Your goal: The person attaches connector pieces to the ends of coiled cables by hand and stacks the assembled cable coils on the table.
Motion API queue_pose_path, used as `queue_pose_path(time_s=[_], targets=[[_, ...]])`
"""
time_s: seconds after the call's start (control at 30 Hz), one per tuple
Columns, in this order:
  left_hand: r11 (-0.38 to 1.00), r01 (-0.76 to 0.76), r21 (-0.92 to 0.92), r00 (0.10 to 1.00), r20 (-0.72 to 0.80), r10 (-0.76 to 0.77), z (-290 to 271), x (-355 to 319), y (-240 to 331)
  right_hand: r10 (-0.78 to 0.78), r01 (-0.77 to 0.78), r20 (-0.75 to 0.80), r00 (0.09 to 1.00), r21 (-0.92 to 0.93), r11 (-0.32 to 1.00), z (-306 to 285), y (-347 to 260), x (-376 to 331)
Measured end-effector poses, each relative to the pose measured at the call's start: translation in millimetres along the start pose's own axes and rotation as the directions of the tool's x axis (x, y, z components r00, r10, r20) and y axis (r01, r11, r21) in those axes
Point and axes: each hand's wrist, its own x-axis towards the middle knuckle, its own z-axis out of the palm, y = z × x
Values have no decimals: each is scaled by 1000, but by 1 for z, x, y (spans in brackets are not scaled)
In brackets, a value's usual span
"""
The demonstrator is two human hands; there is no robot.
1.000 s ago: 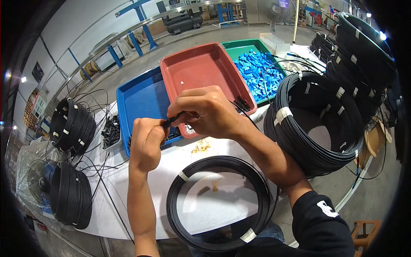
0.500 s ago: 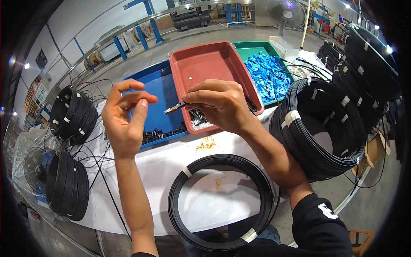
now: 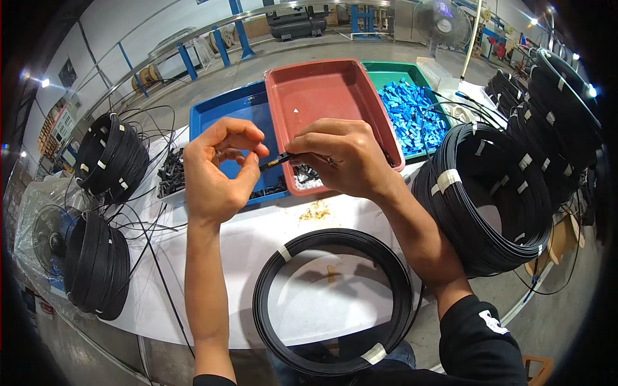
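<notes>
My right hand (image 3: 344, 154) pinches a slim black cable connector (image 3: 278, 161) with a yellowish middle, between thumb and fingertips. From the other side, the thumb and forefinger of my left hand (image 3: 222, 170) close on the connector's tip; its very end is hidden by those fingers. Both hands are held above the near edges of a blue tray (image 3: 228, 100) and a red tray (image 3: 322, 83). Beneath them, in front of me, lies a black cable coil (image 3: 264, 286) bound with white tape.
Small black parts (image 3: 170, 172) lie at the left, white pieces (image 3: 309, 184) in the red tray. A green tray (image 3: 389, 68) holds blue connector housings (image 3: 415, 119). Large cable coils (image 3: 444, 212) stand at the right, more coils (image 3: 96, 267) at the left. Yellow scraps (image 3: 315, 210) litter the table.
My left hand has moved right to the connector and its fingers have closed on the tip. The connector's white end is now covered. The view has shifted slightly.
</notes>
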Motion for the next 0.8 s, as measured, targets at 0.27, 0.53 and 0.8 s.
queue_pose_path(time_s=[0.27, 0.53, 0.8], targets=[[966, -91, -243, 993, -91, 71, 2, 2, -6, -22, 22, -5, 1000, -18, 1000, -4, -3, 2], [918, 27, -395, 998, -40, -46, 8, 2, -3, -47, 45, -72, 996, -31, 999, -8, -8, 6], [893, 330, -306, 943, 139, -301, 3, 2, 4, -192, 161, -172, 966, -180, 970, 0, -2, 3]])
